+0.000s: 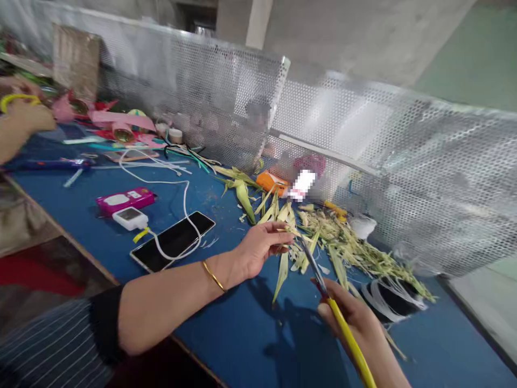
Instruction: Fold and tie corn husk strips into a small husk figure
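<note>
My left hand [260,248], with a gold bangle at its wrist, pinches a pale corn husk strip [299,233] between thumb and fingers. In my right hand [355,318] are scissors [350,337] with yellow handles. Their metal blades point up and away, with the tips close to the held strip by my left fingertips. Whether the blades touch it, I cannot tell. Beneath and beyond both hands lie more loose husk pieces [281,275], and a heap of shredded husk [355,245] spreads to the right.
A phone [177,237] with a white cable across it and a magenta device [127,199] lie left on the blue table [226,323]. An orange object [272,183] stands by the perforated metal screen [343,124]. Far left, another person's hand [30,116] holds something yellow.
</note>
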`<state>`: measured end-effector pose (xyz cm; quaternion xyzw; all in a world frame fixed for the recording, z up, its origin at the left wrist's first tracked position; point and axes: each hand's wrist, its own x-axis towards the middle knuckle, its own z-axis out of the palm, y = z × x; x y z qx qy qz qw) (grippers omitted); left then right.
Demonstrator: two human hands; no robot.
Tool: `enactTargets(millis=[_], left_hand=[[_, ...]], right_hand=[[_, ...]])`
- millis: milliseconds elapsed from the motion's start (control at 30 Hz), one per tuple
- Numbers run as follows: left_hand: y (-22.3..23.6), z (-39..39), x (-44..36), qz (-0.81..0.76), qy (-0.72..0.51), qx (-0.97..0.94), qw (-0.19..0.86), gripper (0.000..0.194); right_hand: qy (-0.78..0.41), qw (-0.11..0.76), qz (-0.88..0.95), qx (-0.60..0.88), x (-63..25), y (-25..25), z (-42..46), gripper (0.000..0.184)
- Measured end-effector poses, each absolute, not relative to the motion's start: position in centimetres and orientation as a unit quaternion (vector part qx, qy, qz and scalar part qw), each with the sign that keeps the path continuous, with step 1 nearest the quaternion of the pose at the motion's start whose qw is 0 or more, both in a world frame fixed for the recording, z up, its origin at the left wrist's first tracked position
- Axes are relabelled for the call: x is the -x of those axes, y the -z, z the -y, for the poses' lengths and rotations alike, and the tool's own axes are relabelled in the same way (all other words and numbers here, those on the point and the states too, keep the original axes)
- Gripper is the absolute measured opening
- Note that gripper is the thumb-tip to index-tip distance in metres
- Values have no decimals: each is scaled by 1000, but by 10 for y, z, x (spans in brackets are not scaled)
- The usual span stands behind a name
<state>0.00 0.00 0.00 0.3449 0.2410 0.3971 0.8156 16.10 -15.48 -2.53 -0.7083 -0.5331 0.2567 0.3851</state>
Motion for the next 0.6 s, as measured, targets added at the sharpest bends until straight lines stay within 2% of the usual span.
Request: enactTargets(millis=[233,400,600], left_hand=[[-1,2,1,-239,-390,-328,826,25],[-1,4,-1,-251,-389,-332,822,26],[-4,9,0,-286,-363,-432,774,14]], right_hand=[[-259,415,519,701,-152,18,154,56],[-302,450,479,690,-140,15,154,59],[-348,464,462,671,-139,18,154,64]])
